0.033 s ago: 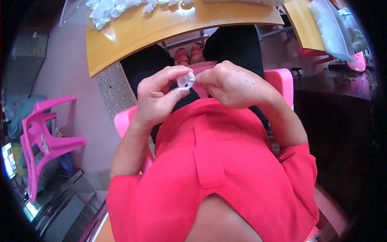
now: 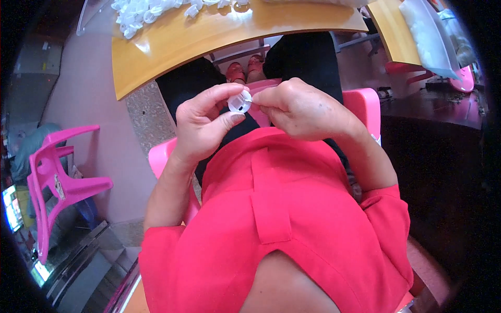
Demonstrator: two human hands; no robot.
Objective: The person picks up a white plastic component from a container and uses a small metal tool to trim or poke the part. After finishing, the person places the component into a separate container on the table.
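My left hand (image 2: 205, 124) holds a small round white plastic part (image 2: 237, 105) between thumb and fingers, above my lap. The part looks like a shallow cap, with a dark spot near its lower edge. On its right side, my right hand (image 2: 305, 110) is closed in a pinch at the rim. A thin, shiny, metal-looking sliver (image 2: 252, 101) sticks out from those fingertips toward the part. Its kind is too small to make out, and the curled fingers hide most of it.
Ahead is a wooden table (image 2: 235, 36) with a curved-looking front edge. Many white plastic pieces (image 2: 140, 16) lie heaped at its far left. A clear plastic bag (image 2: 429, 39) rests on another table at right. A pink plastic chair (image 2: 57, 169) stands at left; pink armrests (image 2: 365, 109) flank me.
The white part has turned slightly in my left fingers, so its round face shows more fully. Both hands stay in nearly the same place.
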